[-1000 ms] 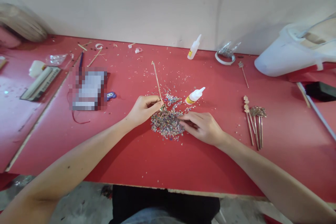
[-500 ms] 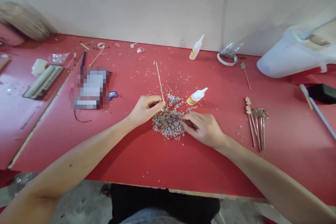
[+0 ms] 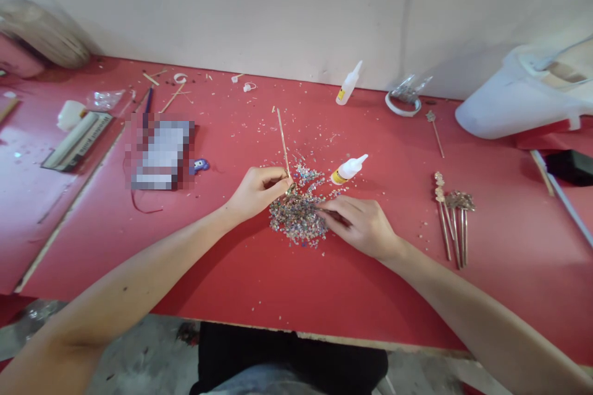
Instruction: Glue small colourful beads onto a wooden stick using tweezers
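My left hand (image 3: 265,190) is closed in a pinch on a gold hair stick (image 3: 283,143); its shaft points away from me and its ornamented end is at my fingertips, partly hidden. Under and beside it lies a pile of small glittering rhinestones (image 3: 299,222). My right hand (image 3: 359,222) is closed around thin dark tweezers (image 3: 319,208), mostly hidden by the fingers, with their tip over the right side of the pile. Just beyond that hand, a white glue bottle (image 3: 348,170) with a yellow label lies tilted on the red table (image 3: 222,296).
Several finished-looking gold hair sticks (image 3: 456,222) lie to the right, another one (image 3: 434,133) farther back. A second glue bottle (image 3: 349,83) and a tape roll (image 3: 402,105) stand near the wall. A white pitcher (image 3: 514,95) is at right; a knife box (image 3: 78,143) and blurred-out item (image 3: 162,154) at left.
Both hands stay almost in place. The right fingers and tweezers have shifted very slightly at the pile's edge; the whole view has moved a little.
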Demonstrator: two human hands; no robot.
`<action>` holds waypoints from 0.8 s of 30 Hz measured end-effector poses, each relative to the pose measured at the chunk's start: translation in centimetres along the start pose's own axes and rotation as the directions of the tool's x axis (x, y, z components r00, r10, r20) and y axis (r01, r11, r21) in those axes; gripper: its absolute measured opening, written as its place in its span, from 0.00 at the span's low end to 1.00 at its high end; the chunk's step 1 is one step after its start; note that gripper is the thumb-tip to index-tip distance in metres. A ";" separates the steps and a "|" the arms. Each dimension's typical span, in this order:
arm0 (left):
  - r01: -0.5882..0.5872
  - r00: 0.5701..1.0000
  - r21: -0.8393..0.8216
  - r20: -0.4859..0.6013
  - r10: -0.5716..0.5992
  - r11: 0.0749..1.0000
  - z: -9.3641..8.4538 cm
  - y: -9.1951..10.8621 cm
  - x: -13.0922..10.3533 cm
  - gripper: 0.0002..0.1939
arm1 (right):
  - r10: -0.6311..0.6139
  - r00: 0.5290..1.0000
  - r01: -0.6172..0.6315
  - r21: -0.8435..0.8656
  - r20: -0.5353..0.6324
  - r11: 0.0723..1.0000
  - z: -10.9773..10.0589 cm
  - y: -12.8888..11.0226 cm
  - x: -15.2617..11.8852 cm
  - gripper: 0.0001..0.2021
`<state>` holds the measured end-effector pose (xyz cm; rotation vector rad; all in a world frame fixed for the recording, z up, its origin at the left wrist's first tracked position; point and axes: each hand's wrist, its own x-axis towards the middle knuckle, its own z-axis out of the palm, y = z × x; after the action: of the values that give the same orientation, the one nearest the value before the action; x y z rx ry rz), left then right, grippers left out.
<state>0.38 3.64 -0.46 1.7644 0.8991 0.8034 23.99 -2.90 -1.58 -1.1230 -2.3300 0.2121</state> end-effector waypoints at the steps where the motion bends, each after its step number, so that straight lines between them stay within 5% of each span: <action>1: 0.001 1.000 0.000 -0.001 -0.001 1.000 0.0 0.0 0.0 0.17 | -0.003 1.000 0.003 -0.004 0.004 1.000 0.0 0.0 0.0 0.08; 8: 0.014 1.000 -0.020 0.004 -0.014 1.000 0.0 0.1 0.1 0.17 | -0.234 0.970 0.234 0.010 0.064 0.972 0.0 -0.2 -0.3 0.07; 15: 0.025 1.000 0.001 0.002 -0.025 1.000 0.0 0.0 0.0 0.17 | -0.088 0.995 0.088 0.007 0.052 0.996 0.1 -0.2 0.0 0.06; 24: 0.040 0.999 -0.031 0.011 -0.039 0.999 0.1 0.0 0.0 0.16 | -0.172 0.983 0.173 -0.017 0.066 0.985 0.1 -1.1 0.1 0.07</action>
<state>0.46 3.60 -0.50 1.7169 0.9074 0.7785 23.16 -3.47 -1.21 -0.9308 -2.4772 0.1602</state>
